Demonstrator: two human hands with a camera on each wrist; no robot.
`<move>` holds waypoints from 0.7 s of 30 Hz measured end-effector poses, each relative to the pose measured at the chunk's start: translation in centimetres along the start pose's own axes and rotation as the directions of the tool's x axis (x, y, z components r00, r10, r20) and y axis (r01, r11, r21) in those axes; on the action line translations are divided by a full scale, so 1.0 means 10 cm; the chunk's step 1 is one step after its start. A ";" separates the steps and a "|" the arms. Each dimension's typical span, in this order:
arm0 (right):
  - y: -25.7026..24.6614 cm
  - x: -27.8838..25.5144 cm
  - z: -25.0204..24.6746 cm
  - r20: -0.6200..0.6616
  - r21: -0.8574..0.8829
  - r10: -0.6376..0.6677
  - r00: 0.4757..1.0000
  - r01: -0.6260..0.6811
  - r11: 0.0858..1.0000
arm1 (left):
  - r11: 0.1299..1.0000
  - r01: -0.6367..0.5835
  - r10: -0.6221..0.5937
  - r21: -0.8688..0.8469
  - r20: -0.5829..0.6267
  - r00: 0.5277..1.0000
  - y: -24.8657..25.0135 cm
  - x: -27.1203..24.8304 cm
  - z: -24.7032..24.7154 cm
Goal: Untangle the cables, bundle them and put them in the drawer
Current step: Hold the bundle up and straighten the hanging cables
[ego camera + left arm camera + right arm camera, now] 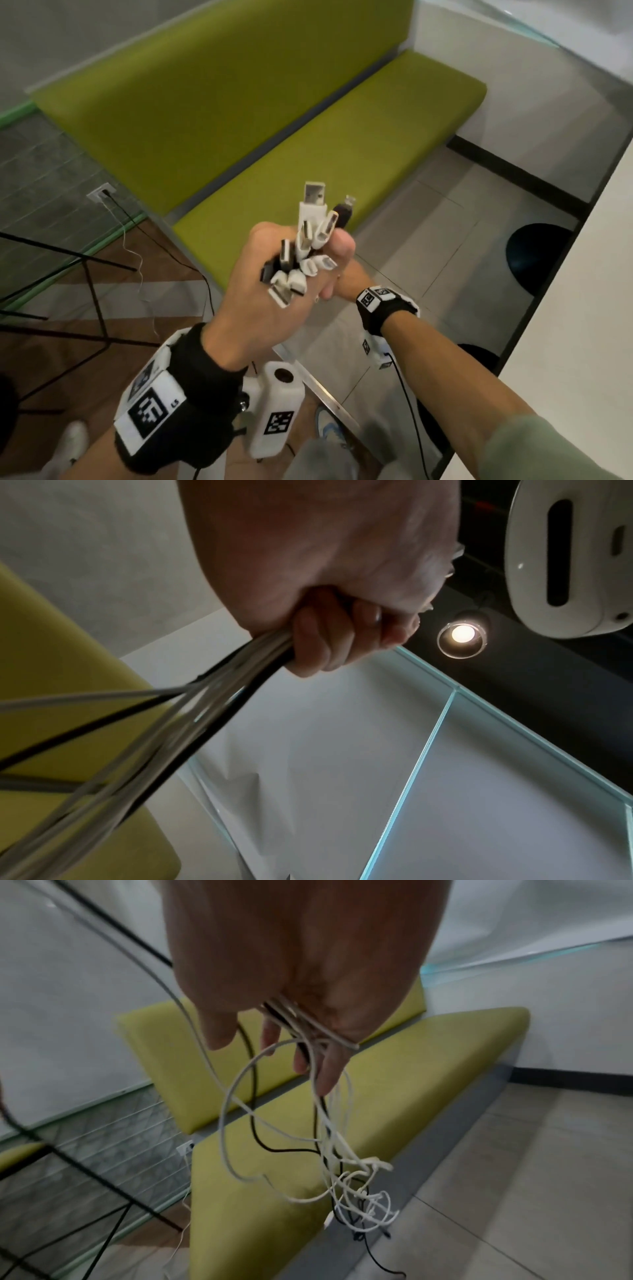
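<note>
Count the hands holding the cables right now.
2. The left hand grips the cables just below their USB plugs; the right hand holds the same cables lower down, loose ends dangling.

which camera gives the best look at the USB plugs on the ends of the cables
The head view: the USB plugs fan out above the left hand, which grips the cables. The left wrist view shows only cords leaving the fist; the right wrist view shows loose loops hanging below the right hand, no plugs clearly.

right hand (330,286): mostly hidden behind left hand (274,291) | cables (335,1164): lower ends blurred (connector types unreadable)
</note>
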State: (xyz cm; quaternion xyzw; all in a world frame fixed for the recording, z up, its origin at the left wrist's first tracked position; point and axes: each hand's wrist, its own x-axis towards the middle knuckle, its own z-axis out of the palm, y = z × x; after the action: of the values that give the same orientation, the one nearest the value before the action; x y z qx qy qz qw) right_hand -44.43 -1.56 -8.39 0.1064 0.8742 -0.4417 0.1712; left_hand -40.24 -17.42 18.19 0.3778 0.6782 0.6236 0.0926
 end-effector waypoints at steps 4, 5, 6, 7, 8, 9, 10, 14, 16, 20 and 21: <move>0.07 -0.02 -0.04 -0.021 0.013 0.075 0.997 -0.075 0.997 | 0.995 0.086 -0.088 -0.049 -0.034 0.996 0.04 0.09 -0.04; 0.10 -0.03 -0.03 -0.015 0.010 0.061 0.998 -0.061 0.998 | 0.993 0.106 -0.108 -0.057 -0.033 0.994 0.04 0.10 -0.04; 0.11 -0.04 -0.02 -0.001 0.010 0.046 0.999 -0.046 0.999 | 0.991 0.115 -0.117 -0.073 -0.017 0.993 0.03 0.11 -0.05; 0.14 -0.05 0.00 -0.007 0.032 0.030 1.000 -0.030 0.999 | 0.988 0.119 -0.121 -0.101 -0.010 0.993 0.02 0.11 -0.06; 0.16 -0.07 0.02 -0.019 0.058 0.036 0.999 -0.035 0.998 | 0.984 0.126 -0.129 -0.129 -0.010 0.992 0.02 0.12 -0.08; 0.21 -0.09 0.04 -0.029 0.088 0.045 0.999 -0.043 0.995 | 0.978 0.136 -0.141 -0.155 -0.017 0.990 0.02 0.13 -0.10; 0.25 -0.12 0.07 -0.022 0.108 0.053 0.998 -0.051 0.993 | 0.974 0.138 -0.144 -0.179 -0.023 0.989 0.02 0.14 -0.12; 0.47 -0.22 0.16 0.105 0.142 0.162 0.981 -0.176 0.974 | 0.974 0.150 -0.151 -0.167 0.004 0.989 0.03 0.16 -0.14; 0.63 -0.30 0.16 0.152 0.084 0.230 0.961 -0.244 0.966 | 0.968 0.143 -0.142 -0.209 0.019 0.990 0.05 0.16 -0.16; 1.05 -0.51 0.10 0.141 -0.185 0.428 0.893 -0.401 0.897 | 0.969 0.108 -0.109 -0.223 0.005 0.994 0.09 0.23 -0.26; 1.10 -0.53 0.07 0.114 -0.203 0.442 0.890 -0.414 0.887 | 0.970 0.126 -0.128 -0.208 0.003 0.992 0.06 0.24 -0.24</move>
State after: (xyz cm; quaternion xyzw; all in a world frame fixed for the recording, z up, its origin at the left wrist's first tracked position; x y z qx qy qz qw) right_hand -35.67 4.09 -14.78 0.2466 0.8477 -0.3225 0.3415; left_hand -43.11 -17.82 20.09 0.3188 0.6326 0.6856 0.1677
